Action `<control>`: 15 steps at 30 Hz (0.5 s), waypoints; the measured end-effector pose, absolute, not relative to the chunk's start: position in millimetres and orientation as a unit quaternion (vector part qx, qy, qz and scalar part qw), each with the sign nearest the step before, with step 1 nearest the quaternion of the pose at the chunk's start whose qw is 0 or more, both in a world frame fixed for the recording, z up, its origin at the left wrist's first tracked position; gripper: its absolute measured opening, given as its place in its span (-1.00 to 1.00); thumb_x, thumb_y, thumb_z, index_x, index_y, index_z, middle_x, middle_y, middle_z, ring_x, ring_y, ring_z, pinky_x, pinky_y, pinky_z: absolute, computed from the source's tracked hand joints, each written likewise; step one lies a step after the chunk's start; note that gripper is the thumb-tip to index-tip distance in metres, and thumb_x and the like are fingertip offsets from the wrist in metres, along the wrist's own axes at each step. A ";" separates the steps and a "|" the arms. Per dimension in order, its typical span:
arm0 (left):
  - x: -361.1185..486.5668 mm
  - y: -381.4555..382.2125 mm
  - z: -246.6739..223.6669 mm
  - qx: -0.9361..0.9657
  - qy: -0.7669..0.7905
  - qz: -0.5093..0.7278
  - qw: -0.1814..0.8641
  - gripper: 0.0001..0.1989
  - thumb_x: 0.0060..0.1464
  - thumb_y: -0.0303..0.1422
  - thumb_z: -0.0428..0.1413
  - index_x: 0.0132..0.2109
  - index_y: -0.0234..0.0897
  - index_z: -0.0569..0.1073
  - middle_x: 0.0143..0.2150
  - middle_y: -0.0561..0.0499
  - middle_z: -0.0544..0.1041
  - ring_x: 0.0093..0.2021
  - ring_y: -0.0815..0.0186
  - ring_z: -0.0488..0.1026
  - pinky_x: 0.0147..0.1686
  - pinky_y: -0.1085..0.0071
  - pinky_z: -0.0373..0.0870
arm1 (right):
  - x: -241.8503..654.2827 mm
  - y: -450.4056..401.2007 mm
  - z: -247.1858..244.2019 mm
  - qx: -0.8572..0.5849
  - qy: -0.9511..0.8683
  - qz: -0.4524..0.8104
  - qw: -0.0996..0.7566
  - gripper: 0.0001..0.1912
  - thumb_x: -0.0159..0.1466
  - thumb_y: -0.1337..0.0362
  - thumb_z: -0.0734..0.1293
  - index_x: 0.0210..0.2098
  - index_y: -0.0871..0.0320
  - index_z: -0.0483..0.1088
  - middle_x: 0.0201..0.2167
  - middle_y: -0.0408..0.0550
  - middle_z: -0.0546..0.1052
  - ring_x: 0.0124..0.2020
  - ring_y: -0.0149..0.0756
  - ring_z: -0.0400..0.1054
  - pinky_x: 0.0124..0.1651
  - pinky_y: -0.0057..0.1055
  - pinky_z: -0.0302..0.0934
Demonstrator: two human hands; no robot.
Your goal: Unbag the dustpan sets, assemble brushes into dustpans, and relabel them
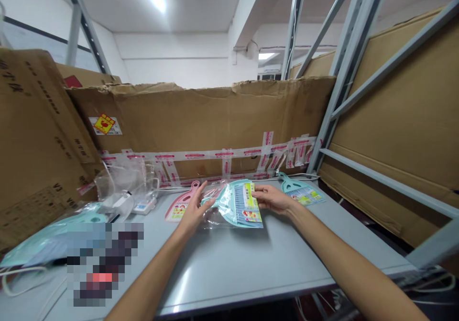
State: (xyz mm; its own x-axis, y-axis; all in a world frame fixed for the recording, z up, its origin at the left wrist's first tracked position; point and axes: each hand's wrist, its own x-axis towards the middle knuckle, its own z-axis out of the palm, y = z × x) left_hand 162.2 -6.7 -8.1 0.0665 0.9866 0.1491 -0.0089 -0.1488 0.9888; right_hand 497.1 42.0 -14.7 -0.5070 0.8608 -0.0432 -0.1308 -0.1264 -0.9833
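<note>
Over the table, a mint-green mini dustpan and brush set (229,205) in a clear plastic bag is tilted, its labelled bristle end to the right. My right hand (274,199) pinches that end by the printed card. At the handle end, my left hand (196,211) has its thumb over the bag and its fingers partly stretched, the bag between them. Just behind my left hand lies a pink dustpan set (182,203). Another mint-green set (301,190) rests at the back right.
Large cardboard boxes (215,115) wall off the back and sides of the grey table (229,268). On the left are clear plastic bags (124,182), a white device (144,207), bagged mint-green sets (53,235) and cables. A metal shelf frame (333,115) stands right.
</note>
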 end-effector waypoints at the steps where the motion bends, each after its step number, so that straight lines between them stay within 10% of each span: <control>1: 163.4 -8.4 -6.5 0.532 0.431 0.525 0.505 0.00 0.14 -0.03 0.47 0.62 0.08 0.25 0.62 -0.16 0.30 0.56 -0.14 0.31 0.26 0.15 0.55 | 495.6 41.6 -14.9 -0.331 -0.544 0.676 0.371 -0.55 0.26 0.04 0.67 0.03 0.15 0.67 0.01 0.14 0.76 -0.02 -0.11 0.71 0.06 -0.23 0.61; 6: 165.3 -11.7 0.9 0.446 0.405 0.543 0.585 0.23 0.12 -0.12 0.46 0.70 0.14 -0.09 0.54 -0.19 0.44 0.22 -0.01 0.63 0.01 0.19 0.63 | 487.7 39.6 -16.5 -0.332 -0.525 0.676 0.396 -0.55 0.27 0.07 0.66 0.05 0.14 0.64 0.03 0.12 0.76 -0.04 -0.16 0.71 0.07 -0.25 0.61; 15: 167.5 -5.5 -4.7 0.403 0.428 0.537 0.605 0.14 0.10 -0.22 0.43 0.68 0.14 0.05 0.51 -0.14 0.47 0.12 0.03 0.69 -0.10 0.22 0.65 | 479.9 33.0 -10.7 -0.372 -0.490 0.639 0.462 -0.27 0.29 0.10 0.66 0.37 0.01 0.44 -0.10 0.03 0.76 -0.28 -0.23 0.65 -0.27 -0.36 0.57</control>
State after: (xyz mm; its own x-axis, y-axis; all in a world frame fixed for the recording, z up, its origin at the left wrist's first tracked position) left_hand 167.5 -5.5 -4.7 0.0575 0.9947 -0.0847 -0.3045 0.0983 0.9474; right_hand 479.9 33.0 -10.7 -0.2966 0.9547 -0.0234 -0.2253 -0.0938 -0.9698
